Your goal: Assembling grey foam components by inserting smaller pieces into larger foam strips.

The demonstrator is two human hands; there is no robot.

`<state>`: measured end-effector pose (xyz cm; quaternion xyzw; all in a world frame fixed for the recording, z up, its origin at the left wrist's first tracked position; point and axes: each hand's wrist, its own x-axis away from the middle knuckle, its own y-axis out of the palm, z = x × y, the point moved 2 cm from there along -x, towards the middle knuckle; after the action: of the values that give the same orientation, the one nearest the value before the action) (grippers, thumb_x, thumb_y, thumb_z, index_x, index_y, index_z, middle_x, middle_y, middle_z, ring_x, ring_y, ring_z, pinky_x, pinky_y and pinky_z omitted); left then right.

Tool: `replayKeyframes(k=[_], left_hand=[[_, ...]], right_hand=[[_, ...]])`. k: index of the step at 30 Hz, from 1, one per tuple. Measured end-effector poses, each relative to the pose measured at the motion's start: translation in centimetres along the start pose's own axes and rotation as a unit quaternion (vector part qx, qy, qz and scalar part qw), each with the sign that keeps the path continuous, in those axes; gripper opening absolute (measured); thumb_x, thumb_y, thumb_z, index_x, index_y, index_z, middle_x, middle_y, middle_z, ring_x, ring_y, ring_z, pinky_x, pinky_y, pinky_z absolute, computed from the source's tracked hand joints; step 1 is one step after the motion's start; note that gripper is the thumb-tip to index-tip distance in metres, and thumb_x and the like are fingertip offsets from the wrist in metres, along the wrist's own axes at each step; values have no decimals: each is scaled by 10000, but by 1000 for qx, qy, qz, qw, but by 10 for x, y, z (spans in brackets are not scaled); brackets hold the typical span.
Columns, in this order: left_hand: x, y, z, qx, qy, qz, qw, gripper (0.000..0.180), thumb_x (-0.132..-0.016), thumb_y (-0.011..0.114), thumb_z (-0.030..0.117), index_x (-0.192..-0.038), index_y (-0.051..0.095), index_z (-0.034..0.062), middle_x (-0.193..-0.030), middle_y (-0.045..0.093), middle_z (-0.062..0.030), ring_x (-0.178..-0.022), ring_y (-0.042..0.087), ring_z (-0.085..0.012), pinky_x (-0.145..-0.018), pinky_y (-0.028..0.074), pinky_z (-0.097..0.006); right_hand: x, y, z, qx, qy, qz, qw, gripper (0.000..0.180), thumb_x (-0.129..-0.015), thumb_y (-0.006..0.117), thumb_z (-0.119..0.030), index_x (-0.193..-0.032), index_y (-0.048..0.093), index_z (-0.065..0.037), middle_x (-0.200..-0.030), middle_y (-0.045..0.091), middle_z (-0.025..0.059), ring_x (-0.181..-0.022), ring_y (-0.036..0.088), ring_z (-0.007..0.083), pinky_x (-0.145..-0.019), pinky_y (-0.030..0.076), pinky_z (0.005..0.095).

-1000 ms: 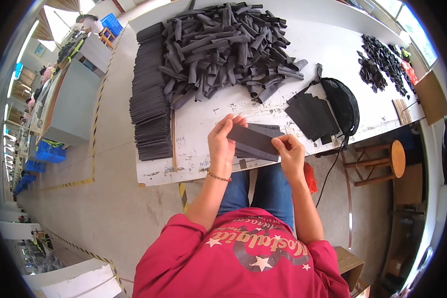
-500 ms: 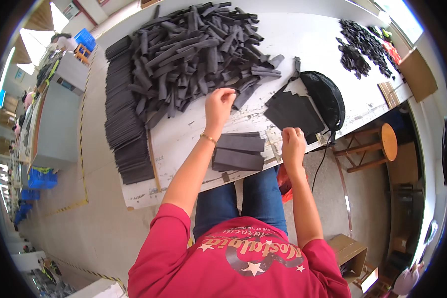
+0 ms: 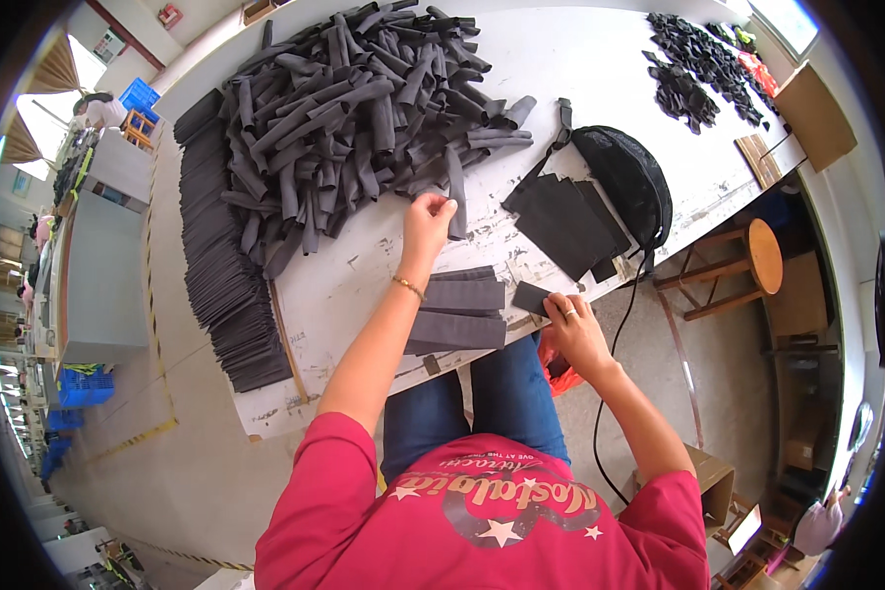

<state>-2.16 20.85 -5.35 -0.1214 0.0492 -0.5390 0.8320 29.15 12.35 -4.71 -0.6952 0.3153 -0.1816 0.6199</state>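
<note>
My left hand (image 3: 426, 224) is closed, thumb and finger pinching a dark grey rolled fabric piece (image 3: 456, 187) at the near edge of a large heap of such pieces (image 3: 344, 108). By the table's front edge, my right hand (image 3: 577, 332) is closed on a small dark flat rectangular piece (image 3: 531, 298), which juts out left of its fingers. Between my forearms lie several flat dark grey fabric strips (image 3: 457, 329), partly overlapping. Beyond my right hand is a fanned stack of black rectangular pieces (image 3: 570, 226), next to a black curved zip bag (image 3: 624, 182) with a strap.
A long row of stacked dark strips (image 3: 226, 256) lines the left of the white worn table (image 3: 344, 285). Small black pieces (image 3: 683, 98) lie at the far right. A wooden stool (image 3: 757, 258) stands right of the table. A black cord (image 3: 615, 383) hangs from its edge.
My left hand has taken hold of a rolled piece, which now stands more upright in view. My right hand has come down toward the front edge and now holds a small dark piece.
</note>
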Motion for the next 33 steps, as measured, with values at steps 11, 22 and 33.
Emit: replayKeyframes(k=[11,22,33], left_hand=[[85,-20,35,454,-141,-56,878,243,-940,549,13,-1143,534,-119,-1043,659,-223,-972,683,-339,-851,600,-442],[122,-30,56,511,-158,-67,842,286,-963,420,-6,-1209,532,-98,-1171,622,-198,-1068,640,-349,-900,570,-501],[138,-12,41,679,-87,-223,694,371,-965,535,115,-1290,511,-61,-1024,619,-148,-821,580,-189,-751,516,-316]], right_hand=[[-31,-55,-8,-308,136,246,909,280,-841,519,90,-1101,557,-3,-990,627,173,-951,627,348,-863,494,387],[-46,-68,-61,-316,53,197,927,268,-811,723,-66,-962,512,0,-946,571,177,-883,570,380,-758,459,422],[-47,-67,-63,-453,154,154,864,264,-864,732,-129,-993,534,-11,-853,595,58,-764,541,143,-696,447,287]])
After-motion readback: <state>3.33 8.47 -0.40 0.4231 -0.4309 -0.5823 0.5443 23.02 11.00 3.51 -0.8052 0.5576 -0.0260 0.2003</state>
